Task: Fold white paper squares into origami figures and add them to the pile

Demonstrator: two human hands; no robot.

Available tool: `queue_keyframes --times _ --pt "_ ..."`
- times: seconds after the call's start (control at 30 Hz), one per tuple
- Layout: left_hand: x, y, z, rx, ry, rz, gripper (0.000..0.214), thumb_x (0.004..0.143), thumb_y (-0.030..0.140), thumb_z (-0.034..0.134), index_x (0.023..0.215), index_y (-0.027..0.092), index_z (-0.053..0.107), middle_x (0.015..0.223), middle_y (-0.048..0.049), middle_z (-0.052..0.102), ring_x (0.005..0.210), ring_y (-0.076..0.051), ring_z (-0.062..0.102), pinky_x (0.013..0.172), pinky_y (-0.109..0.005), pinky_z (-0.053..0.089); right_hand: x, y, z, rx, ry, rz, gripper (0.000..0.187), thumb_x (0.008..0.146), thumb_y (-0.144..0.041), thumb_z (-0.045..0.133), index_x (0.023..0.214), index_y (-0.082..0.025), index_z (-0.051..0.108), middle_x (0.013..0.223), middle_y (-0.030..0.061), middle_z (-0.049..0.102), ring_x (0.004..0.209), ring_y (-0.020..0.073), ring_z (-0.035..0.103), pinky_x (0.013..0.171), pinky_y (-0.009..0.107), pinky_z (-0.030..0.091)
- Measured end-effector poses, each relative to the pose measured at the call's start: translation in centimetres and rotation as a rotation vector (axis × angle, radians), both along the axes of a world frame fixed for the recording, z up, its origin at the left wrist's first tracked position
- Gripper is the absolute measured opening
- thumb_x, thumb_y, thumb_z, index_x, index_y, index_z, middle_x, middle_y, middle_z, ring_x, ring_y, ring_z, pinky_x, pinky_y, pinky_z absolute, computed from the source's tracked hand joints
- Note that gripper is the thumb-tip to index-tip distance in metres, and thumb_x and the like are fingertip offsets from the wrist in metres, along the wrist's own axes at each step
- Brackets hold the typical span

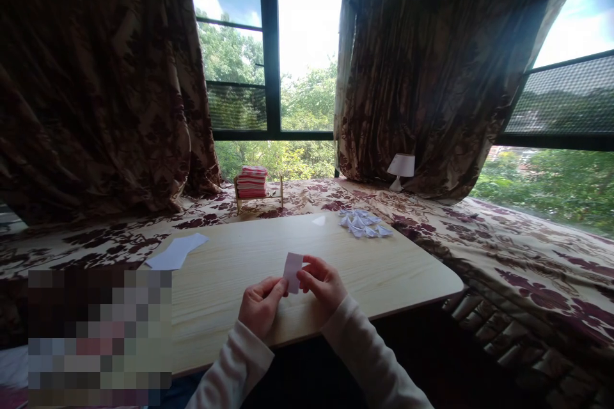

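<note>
A small rectangle of white paper (293,271) is held up over the near middle of the table (249,243). My left hand (261,305) pinches its lower left edge between thumb and fingers. On the other side, my right hand (322,281) grips the right edge, thumb in front and fingers behind. Whether the paper is folded, I cannot tell. Several folded white paper pieces (361,223) lie grouped at the table's far right. Beside them is a single small white piece (319,221). Flat white sheets (177,251) rest at the left edge.
Past the table, a small stand (259,195) holds a stack of red and white cloths (252,181) on the patterned ledge cover (307,195). A white lamp (401,166) stands farther right by the curtain (384,77). A blurred-out patch (100,339) hides the lower left.
</note>
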State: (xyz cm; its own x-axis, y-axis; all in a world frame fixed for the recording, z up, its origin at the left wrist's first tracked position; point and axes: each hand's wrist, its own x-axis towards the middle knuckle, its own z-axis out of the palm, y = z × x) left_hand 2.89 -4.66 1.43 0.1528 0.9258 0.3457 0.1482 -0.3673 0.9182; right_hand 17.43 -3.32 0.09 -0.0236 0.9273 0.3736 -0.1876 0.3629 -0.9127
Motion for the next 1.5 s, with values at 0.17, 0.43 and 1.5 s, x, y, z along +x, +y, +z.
queue_keyframes --times 0.17,0.43,1.5 --pt "0.1 0.4 -0.3 -0.060 -0.073 -0.013 0.023 0.070 0.034 0.060 0.080 0.015 0.068 0.072 -0.0030 0.067 0.071 -0.017 0.058 0.067 -0.024 0.043 -0.5 -0.5 -0.1 0.083 -0.083 0.019 0.020 0.070 -0.034 0.061 0.077 -0.015 0.061 0.064 0.0016 0.062 0.058 0.0130 0.055 0.053 0.024 0.043" --pt "0.0 0.9 -1.1 -0.113 -0.237 0.091 0.024 0.064 0.032 0.066 0.080 0.014 0.066 0.071 -0.0019 0.067 0.067 -0.016 0.059 0.064 -0.023 0.045 -0.5 -1.1 0.0 0.172 -0.294 -0.134 0.033 0.069 -0.018 0.057 0.102 -0.019 0.052 0.065 -0.0026 0.056 0.059 0.0114 0.052 0.054 0.023 0.042" --pt "0.2 0.3 -0.9 0.172 -0.042 0.115 0.012 0.069 0.028 0.061 0.068 0.016 0.064 0.078 -0.0028 0.063 0.073 -0.014 0.059 0.066 -0.021 0.048 -0.5 -1.3 0.2 0.313 -0.444 -0.256 0.009 0.075 -0.018 0.052 0.068 -0.017 0.057 0.067 0.0004 0.055 0.063 0.0120 0.053 0.055 0.022 0.042"
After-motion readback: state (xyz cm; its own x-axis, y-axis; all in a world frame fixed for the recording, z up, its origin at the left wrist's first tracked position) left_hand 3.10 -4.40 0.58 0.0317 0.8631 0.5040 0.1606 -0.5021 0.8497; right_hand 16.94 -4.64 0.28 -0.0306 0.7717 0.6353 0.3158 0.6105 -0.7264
